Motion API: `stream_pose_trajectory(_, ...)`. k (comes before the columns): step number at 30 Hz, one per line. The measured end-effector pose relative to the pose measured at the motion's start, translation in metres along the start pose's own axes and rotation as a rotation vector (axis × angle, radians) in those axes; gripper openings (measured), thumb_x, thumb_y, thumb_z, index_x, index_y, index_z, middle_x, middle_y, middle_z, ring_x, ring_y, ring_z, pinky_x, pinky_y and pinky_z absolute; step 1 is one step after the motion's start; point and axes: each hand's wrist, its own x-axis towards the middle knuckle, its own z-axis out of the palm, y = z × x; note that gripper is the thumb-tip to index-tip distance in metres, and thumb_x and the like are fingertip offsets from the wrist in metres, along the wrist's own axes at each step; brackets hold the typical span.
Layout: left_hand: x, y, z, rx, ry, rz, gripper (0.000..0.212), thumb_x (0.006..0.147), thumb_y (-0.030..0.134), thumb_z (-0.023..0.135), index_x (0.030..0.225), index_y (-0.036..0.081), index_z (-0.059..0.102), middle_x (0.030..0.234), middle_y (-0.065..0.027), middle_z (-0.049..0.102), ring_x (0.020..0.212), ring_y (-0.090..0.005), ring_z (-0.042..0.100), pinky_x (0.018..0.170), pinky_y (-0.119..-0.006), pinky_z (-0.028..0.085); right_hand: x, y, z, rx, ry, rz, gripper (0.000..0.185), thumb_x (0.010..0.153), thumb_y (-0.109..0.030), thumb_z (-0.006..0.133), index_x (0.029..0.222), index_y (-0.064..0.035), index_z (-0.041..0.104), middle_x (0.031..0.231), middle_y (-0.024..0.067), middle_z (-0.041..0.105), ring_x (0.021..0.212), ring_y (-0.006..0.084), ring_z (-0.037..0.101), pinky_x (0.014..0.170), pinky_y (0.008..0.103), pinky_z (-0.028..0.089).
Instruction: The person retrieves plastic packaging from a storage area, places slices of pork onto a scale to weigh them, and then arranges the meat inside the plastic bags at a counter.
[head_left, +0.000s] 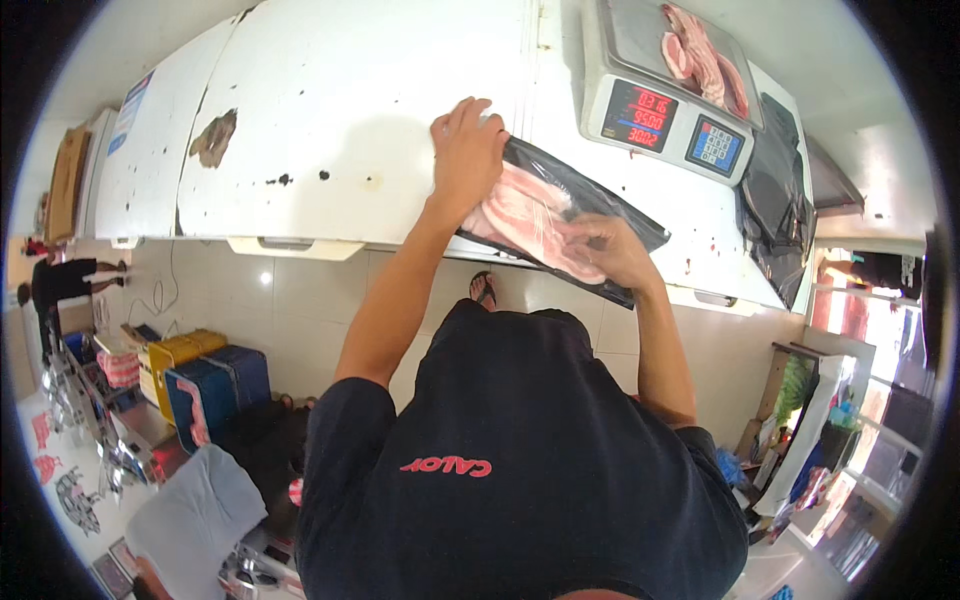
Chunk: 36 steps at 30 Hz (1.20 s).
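Note:
A flat pack of sliced raw pork belly (529, 214), black backed with shiny clear plastic at its upper side, lies slantwise over the front edge of a white chest freezer lid (360, 97). My left hand (469, 154) grips the pack's upper left end. Lower right, my right hand (607, 247) has its fingertips bunched on the pale slices, thumb and fingers pinched together. Whether they hold meat or plastic film is hard to tell. Beyond the pack, more raw meat strips (705, 64) rest on the steel pan of a digital scale (667, 127) with lit red figures.
Black plastic bags (776, 202) lie right of the scale. Freezer handles (296, 247) jut from the front edge. Behind me at left are a person in a grey shirt (195, 510), blue crates (217, 386) and a yellow crate (180, 360). Another person (64, 277) stands farther left.

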Motion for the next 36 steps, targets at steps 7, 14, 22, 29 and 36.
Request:
stream_pose_trajectory(7,0.034,-0.011,-0.01,-0.201,0.09,-0.065,0.012,0.1,0.02,0.06,0.1,0.01,0.067,0.106,-0.0078,0.067,0.104,-0.0331,0.064,0.085,-0.047,0.049,0.026,-0.026,0.015,-0.059,-0.049,0.153,0.071,0.083,-0.016,0.083,0.147,-0.0013,0.055,0.106,0.0112,0.074,0.093,0.0187,0.069,0.088,0.034,0.052)
stream_pose_trajectory(14,0.042,-0.015,-0.013,-0.062,-0.071,-0.184,0.017,0.104,0.026,0.056,0.103,0.013,0.067,0.103,-0.0075,0.066,0.091,-0.035,0.067,0.075,-0.048,0.053,0.031,-0.012,0.006,-0.035,-0.102,0.093,0.062,0.089,-0.014,0.072,0.147,0.0004,0.053,0.135,0.0235,0.066,0.12,0.0313,0.066,0.103,0.0386,0.049)
stream_pose_trajectory(22,0.055,-0.024,0.001,0.118,0.03,0.005,0.015,0.098,0.02,0.062,0.092,0.01,0.071,0.098,-0.005,0.069,0.097,-0.026,0.064,0.081,-0.044,0.049,0.034,-0.012,-0.014,-0.084,-0.221,0.047,0.049,0.093,-0.006,0.069,0.141,-0.0031,0.061,0.132,0.0167,0.07,0.118,0.026,0.067,0.101,0.0369,0.051)
stream_pose_trajectory(29,0.064,-0.03,-0.006,0.124,0.047,0.018,0.013,0.097,0.017,0.063,0.106,0.013,0.071,0.108,-0.0038,0.07,0.107,-0.0263,0.063,0.091,-0.045,0.045,-0.01,-0.01,-0.027,0.141,0.139,0.403,0.023,0.091,-0.007,0.074,0.113,-0.0018,0.075,0.105,0.0093,0.078,0.09,0.0154,0.071,0.074,0.0304,0.057)
stream_pose_trajectory(36,0.02,0.059,0.001,0.096,-0.075,0.255,0.054,0.097,0.038,0.064,0.143,0.01,0.057,0.146,-0.0234,0.051,0.139,-0.0399,0.045,0.109,-0.055,0.037,-0.031,0.005,-0.016,0.06,0.122,0.282,0.018,0.092,0.0,0.071,0.107,-0.0044,0.08,0.096,0.01,0.076,0.07,0.0123,0.066,0.063,0.0298,0.053)
